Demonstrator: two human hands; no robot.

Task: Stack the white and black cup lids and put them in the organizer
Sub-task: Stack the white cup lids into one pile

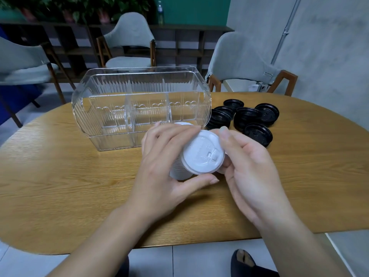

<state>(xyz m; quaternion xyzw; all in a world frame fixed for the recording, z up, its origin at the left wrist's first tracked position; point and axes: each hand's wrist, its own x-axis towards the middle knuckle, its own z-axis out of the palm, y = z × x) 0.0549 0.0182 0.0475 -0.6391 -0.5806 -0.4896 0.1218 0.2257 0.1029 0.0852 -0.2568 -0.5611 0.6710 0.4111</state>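
**Two colours to file, none yet in the organizer**

White lids: gathered into one nested stack point(191, 156), held above the worktop point(60, 166) just in front of the organizer point(139, 100). The left hand point(159, 166) has its grip wrapped round the stack's side, thumb below and fingers over the top. The right hand point(247, 162) has its grip closed on the stack's near end, thumb at the rim of the end lid. One more white lid point(182, 124) appears to lie behind the left fingers, close to the organizer wall; I cannot tell whether it is loose.

Black lids point(251, 118): on the worktop to the right of the organizer, partly in short piles, partly single. Not gathered into one stack.

Organizer: clear, ribbed, divided into compartments, nothing visible inside any of them.

Assessment: white stacking is nearly complete; placing it, then stacking and placing the black set, remains. Roughly a third done.
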